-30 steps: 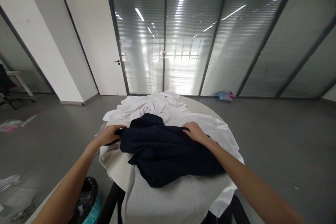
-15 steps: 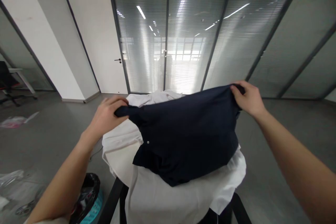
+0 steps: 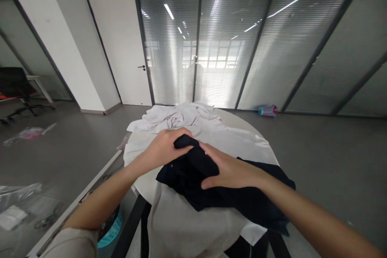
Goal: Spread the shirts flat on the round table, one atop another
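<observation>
A wall of glass panels with closed blinds filled the upper half of the frame, with a white door at its left end and grey floor spreading out below. Far left sat a black chair, and a small teal and pink bottle lay on the floor at the foot of the glass, right of centre. In the lower middle stood my round table, mostly covered by white cloth, with a crumpled white heap at its far edge. A teal basket showed beneath the table, lower left.

Both my forearms reached in from the bottom corners and met at the centre. My left hand was curled around a bunched end of the dark navy garment, fingers closed on the fabric. My right hand lay flat over the same bundle, fingers together and pressing down, thumb tucked under the fold.

The garment was crumpled on the near part of the table, over the white cloth, trailing toward the lower right and hanging off the edge. A small pale button showed on it near my left wrist.
</observation>
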`<control>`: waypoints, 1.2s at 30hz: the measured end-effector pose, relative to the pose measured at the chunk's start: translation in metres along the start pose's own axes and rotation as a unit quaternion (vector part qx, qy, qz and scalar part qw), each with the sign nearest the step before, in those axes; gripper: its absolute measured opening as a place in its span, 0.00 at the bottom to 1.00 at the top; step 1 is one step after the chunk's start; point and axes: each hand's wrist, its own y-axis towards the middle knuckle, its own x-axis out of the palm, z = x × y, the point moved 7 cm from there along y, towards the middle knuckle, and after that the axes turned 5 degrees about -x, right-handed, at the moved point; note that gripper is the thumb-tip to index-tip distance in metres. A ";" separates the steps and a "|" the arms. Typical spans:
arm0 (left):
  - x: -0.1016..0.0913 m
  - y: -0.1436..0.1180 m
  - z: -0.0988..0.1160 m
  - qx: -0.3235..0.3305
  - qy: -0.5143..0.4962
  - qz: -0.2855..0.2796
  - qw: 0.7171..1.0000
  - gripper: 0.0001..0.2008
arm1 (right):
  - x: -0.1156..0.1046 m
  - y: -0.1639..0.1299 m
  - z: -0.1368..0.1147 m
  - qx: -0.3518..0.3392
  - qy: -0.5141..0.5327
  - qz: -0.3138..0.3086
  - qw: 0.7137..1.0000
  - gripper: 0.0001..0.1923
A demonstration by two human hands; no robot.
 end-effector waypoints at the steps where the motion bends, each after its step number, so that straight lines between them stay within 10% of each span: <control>1: 0.003 0.009 0.008 0.014 -0.035 -0.006 0.999 0.10 | 0.007 0.015 -0.007 -0.020 0.012 0.034 0.999 0.38; 5: -0.012 0.029 -0.003 0.041 -0.198 0.044 0.978 0.18 | -0.019 0.038 0.018 0.013 0.063 0.186 0.980 0.16; 8: -0.023 0.030 -0.066 -0.052 -0.208 0.173 0.961 0.14 | -0.075 0.004 0.076 0.121 0.098 0.334 0.930 0.17; 10: -0.001 0.027 -0.108 -0.132 -0.158 0.126 0.971 0.17 | -0.107 -0.041 0.122 0.198 0.128 0.407 0.882 0.19; 15: 0.094 0.000 -0.147 -0.197 -0.131 -0.169 0.957 0.25 | -0.130 -0.162 0.227 0.424 -0.069 0.217 0.876 0.18; 19: 0.122 -0.007 -0.145 -0.170 -0.052 -0.183 0.967 0.25 | -0.144 -0.209 0.249 0.467 -0.267 0.161 0.827 0.15; 28: 0.153 -0.004 -0.154 -0.190 0.143 -0.247 0.939 0.27 | -0.107 -0.103 0.230 0.297 -0.332 0.071 0.893 0.22; 36: 0.147 0.003 -0.152 -0.156 -0.006 -0.200 0.967 0.14 | -0.069 -0.038 0.263 0.328 -0.209 0.069 0.919 0.23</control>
